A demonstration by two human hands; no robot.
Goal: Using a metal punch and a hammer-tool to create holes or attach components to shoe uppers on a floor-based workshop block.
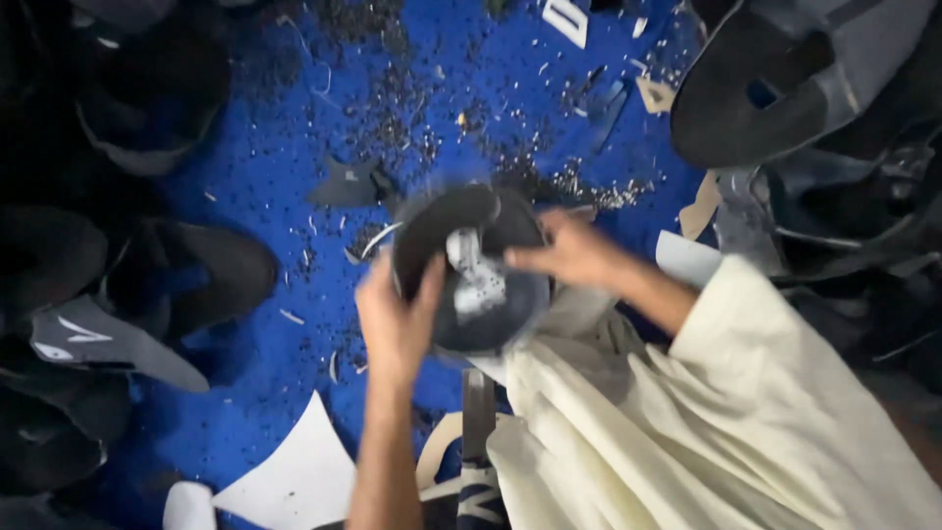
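Dark shoe upper [471,270] sits at frame centre, held up over the blue floor [265,167]. Left hand [394,319] grasps it from 7 o'clock, thumb hooked over the near rim. Right hand [569,253] pinches the far edge from 3 o'clock, fingers clenched on the material. A pale lining patch [476,280] shows inside the opening.

Judgement: motion blur suggests the piece is being turned; better to keep the left thumb firm on the rim and rotate with the right only.

Scraps [412,128] litter the floor at 12 o'clock; more dark uppers [186,270] at 9 o'clock, white offcut [294,471] at 7.
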